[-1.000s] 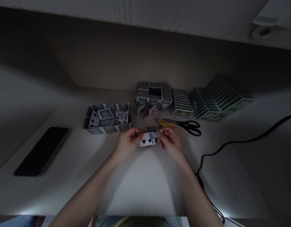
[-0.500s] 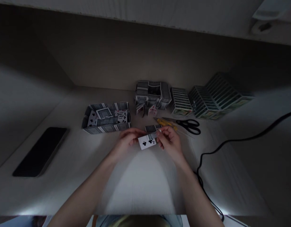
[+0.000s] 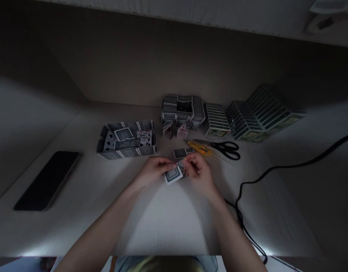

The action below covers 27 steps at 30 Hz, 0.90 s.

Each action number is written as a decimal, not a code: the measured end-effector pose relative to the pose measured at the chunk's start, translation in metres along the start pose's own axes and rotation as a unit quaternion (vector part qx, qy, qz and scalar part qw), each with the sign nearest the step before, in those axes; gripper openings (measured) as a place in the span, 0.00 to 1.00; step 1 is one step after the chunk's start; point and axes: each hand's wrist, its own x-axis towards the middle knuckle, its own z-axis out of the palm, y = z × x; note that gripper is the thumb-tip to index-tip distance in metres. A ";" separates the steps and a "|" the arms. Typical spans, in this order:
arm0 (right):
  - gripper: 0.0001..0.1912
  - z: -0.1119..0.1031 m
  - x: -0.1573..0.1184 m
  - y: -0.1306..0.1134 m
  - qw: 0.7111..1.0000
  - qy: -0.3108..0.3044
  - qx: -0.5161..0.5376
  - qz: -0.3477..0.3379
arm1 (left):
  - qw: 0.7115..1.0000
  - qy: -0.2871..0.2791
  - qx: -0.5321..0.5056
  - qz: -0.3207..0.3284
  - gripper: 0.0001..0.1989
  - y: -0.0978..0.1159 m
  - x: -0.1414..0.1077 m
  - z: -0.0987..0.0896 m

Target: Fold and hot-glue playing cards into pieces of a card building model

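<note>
Left hand (image 3: 151,172) pinches a card (image 3: 173,176); right hand (image 3: 200,173) grips its far corner. Step appears to be two-handed card adjusting; next move calls for light, steady pressure.

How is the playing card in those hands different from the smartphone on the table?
The playing card shows a white-bordered, patterned back; the smartphone shows plain black. The playing card looks smaller than the smartphone. The left hand and right hand hold the playing card; the smartphone lies on the table. Both look rectangular.
</note>
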 end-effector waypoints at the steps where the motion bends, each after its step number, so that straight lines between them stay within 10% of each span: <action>1: 0.03 0.001 -0.001 0.000 1.000 0.000 -0.004 -0.006 | 1.000 -0.001 -0.001 -0.002 0.08 0.000 0.000 0.000; 27: 0.03 0.007 -0.004 0.009 0.995 0.022 -0.066 -0.074 | 0.993 0.057 0.089 0.056 0.09 0.006 -0.011 0.016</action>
